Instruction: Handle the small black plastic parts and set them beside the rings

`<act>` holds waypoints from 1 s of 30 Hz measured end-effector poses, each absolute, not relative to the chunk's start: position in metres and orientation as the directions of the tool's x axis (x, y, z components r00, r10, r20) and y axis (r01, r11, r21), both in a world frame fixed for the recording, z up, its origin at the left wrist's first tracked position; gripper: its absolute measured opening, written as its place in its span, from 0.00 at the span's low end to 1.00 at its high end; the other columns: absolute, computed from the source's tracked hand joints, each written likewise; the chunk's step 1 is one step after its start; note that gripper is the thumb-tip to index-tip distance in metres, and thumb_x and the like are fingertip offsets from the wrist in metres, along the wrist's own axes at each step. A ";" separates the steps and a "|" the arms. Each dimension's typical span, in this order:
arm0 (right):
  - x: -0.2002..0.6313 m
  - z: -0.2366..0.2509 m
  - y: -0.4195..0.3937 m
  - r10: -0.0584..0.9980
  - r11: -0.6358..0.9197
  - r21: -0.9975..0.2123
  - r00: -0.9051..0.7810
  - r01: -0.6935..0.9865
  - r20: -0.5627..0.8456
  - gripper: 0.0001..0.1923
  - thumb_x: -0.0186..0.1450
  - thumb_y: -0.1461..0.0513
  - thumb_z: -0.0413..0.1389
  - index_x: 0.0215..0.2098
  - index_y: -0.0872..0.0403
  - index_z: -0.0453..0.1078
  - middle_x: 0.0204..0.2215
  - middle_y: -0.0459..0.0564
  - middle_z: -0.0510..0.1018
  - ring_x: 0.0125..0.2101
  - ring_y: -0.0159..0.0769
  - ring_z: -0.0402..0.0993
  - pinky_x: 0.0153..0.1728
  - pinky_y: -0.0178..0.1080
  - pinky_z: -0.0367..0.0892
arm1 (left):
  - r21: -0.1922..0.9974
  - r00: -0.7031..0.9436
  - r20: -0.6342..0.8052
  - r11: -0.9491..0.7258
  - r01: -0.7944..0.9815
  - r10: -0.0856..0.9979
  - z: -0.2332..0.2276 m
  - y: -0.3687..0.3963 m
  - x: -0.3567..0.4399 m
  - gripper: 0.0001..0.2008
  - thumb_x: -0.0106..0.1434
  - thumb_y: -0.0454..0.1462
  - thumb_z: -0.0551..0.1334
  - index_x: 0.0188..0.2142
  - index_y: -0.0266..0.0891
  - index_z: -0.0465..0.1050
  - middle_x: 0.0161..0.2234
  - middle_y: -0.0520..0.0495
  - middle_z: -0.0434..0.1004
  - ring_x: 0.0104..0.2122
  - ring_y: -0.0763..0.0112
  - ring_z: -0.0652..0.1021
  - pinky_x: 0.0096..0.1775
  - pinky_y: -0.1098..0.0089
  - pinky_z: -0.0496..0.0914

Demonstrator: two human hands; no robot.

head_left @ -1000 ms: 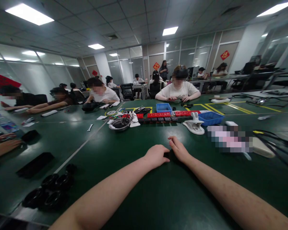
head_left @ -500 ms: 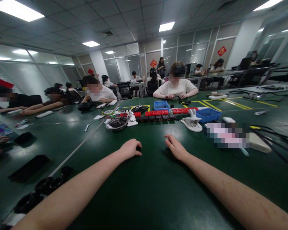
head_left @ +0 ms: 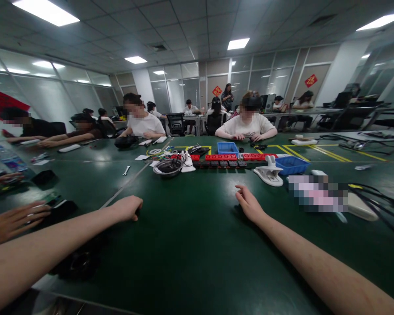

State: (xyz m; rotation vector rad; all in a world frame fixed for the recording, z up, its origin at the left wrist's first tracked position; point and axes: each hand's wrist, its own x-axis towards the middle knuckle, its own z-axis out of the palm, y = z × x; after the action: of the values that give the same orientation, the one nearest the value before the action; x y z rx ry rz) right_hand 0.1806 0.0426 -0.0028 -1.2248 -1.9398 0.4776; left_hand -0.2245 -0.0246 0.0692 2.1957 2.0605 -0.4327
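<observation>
My left hand [head_left: 128, 208] is over the green table [head_left: 184, 245] left of centre. Its fingers are loosely curled, a dark gap parts them from the thumb, and nothing shows in it. My right hand [head_left: 250, 204] lies right of centre with fingers partly stretched, touching only the tabletop as far as I can see. Under my left forearm are black round parts [head_left: 79, 261], mostly hidden. Beyond that forearm lies a dark tray-like piece [head_left: 64, 211], beside another person's hand [head_left: 18, 222]. A small wrench [head_left: 126, 170] lies farther off.
Ahead stand a bowl of dark cables [head_left: 167, 168], red power strips [head_left: 221, 157], a white clamp [head_left: 269, 173] and blue bins [head_left: 292, 165]. To the right are a blurred-out pink item [head_left: 315, 192], a beige case [head_left: 363, 206] and black cables. A person [head_left: 248, 122] sits opposite.
My left hand has moved left, away from my right hand, and its forearm now covers the black round parts. The other person's hand has come further into view. The view has shifted slightly.
</observation>
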 end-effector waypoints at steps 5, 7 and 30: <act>0.181 -0.003 0.044 0.883 0.452 -0.660 -0.194 0.600 0.428 0.20 0.61 0.53 0.40 0.47 0.56 0.54 0.30 0.49 0.66 0.26 0.33 0.64 0.31 0.38 0.62 | -0.074 0.053 -0.028 -0.054 0.996 0.998 0.114 -0.035 -0.242 0.25 0.49 0.49 0.55 0.44 0.41 0.65 0.38 0.45 0.71 0.37 0.61 0.71 0.37 0.68 0.63; 0.180 -0.003 0.044 0.882 0.449 -0.655 -0.183 0.607 0.435 0.20 0.60 0.54 0.40 0.46 0.56 0.54 0.30 0.49 0.66 0.26 0.33 0.64 0.30 0.38 0.62 | -0.025 0.056 0.054 -0.054 0.998 0.997 0.129 -0.043 -0.256 0.26 0.52 0.51 0.51 0.47 0.41 0.63 0.41 0.45 0.69 0.39 0.63 0.69 0.41 0.67 0.61; 0.179 -0.003 0.048 0.907 0.396 -0.612 -0.187 0.685 0.379 0.20 0.59 0.53 0.40 0.45 0.56 0.56 0.29 0.51 0.69 0.27 0.36 0.66 0.30 0.39 0.63 | 0.251 -0.030 -0.220 0.086 0.964 0.975 0.104 -0.095 -0.317 0.25 0.45 0.49 0.58 0.41 0.38 0.66 0.38 0.48 0.71 0.37 0.64 0.71 0.39 0.71 0.65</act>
State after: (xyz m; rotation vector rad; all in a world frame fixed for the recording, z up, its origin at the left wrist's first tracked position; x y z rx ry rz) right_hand 0.1786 0.0477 -0.0034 -1.3597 -1.9463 0.3989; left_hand -0.3168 -0.0948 0.1043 1.9217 2.0398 0.0451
